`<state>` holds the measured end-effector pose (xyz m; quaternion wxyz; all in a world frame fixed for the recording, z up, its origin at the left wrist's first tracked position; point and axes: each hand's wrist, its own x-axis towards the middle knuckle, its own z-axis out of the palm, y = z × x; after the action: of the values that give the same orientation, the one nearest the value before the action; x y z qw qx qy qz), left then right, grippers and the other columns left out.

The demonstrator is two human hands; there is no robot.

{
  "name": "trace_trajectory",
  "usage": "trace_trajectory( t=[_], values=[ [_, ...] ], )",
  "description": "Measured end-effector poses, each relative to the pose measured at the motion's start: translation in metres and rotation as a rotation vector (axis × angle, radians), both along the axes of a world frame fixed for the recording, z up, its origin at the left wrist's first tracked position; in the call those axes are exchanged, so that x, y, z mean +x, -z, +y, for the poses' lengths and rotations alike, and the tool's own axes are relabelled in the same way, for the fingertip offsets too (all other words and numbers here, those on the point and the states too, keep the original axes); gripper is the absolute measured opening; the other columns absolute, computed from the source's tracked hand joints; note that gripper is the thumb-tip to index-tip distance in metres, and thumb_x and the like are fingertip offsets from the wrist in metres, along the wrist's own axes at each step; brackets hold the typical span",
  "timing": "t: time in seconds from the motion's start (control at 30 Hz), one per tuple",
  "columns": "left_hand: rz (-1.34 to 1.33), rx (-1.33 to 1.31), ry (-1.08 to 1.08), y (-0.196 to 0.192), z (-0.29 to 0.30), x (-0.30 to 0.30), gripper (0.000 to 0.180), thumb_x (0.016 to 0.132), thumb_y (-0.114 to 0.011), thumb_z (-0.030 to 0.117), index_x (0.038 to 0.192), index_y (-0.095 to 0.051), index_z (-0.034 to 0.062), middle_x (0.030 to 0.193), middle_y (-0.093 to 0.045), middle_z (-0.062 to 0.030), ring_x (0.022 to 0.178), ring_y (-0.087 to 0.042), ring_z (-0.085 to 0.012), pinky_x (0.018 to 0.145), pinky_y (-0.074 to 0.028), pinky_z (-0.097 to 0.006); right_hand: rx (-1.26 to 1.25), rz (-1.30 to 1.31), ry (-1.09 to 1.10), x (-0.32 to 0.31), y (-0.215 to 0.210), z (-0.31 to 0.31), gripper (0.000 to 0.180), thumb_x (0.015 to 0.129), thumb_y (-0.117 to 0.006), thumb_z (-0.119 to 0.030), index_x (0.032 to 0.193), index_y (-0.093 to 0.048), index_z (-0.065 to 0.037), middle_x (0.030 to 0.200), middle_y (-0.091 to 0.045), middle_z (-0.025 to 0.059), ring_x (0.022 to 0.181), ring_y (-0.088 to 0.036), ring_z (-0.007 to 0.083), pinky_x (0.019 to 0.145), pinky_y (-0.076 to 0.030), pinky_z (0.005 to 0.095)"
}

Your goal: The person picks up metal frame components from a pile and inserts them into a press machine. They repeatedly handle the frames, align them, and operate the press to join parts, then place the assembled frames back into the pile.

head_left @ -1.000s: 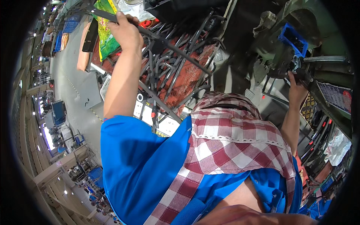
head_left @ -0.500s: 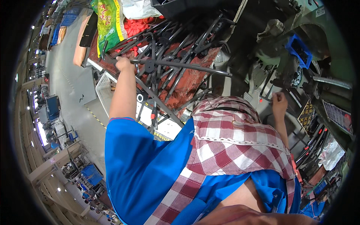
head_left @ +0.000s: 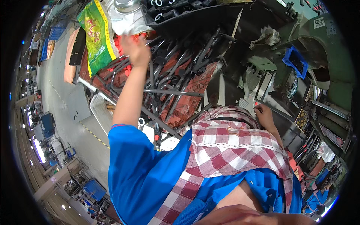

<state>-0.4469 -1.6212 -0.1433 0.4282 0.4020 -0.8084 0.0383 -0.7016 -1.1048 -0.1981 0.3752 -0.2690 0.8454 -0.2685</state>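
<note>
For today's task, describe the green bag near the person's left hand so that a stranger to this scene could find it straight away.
Start at the big heap of long dark metal tools lying on a red surface at the top of the view, where the left hand reaches in. Just left of that hand hangs the green bag. It is the only bright green, glossy printed thing there, beside a pale crumpled plastic bag.

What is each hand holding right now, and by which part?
The left hand reaches into the pile of dark metal rods; any grip is unclear. The right hand looks empty.
</note>
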Motion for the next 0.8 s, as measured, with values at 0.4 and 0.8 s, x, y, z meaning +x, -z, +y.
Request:
trace_trajectory(
  t=[0.4,0.8],
  values=[
    [-0.837,1.63,0.681,-0.017,-0.048,-0.231,0.035,0.087,-0.064,0.027,0.11,-0.068,0.0013,0.097,-0.07,-0.0071,0.086,-0.064,-0.0148,0.079,-0.051,-0.032,0.004,0.123,0.219,0.031,-0.011,0.07,0.026,0.079,-0.066,-0.026,0.088,-0.066,-0.001,0.085,-0.067,0.019,0.082,-0.064,0.0355,0.075,-0.05,0.0417],
    [-0.862,-0.094,0.113,-0.025,-0.04,-0.19,0.032,0.082,-0.06,0.036,0.099,-0.069,0.011,0.099,-0.068,-0.0237,0.099,-0.063,-0.039,0.085,-0.049,-0.044,0.082,0.174,0.391,0.059,-0.017,0.138,0.028,0.078,-0.067,-0.031,0.093,-0.068,-0.007,0.091,-0.068,0.0166,0.088,-0.064,0.0359,0.079,-0.05,0.0438]
  ],
)
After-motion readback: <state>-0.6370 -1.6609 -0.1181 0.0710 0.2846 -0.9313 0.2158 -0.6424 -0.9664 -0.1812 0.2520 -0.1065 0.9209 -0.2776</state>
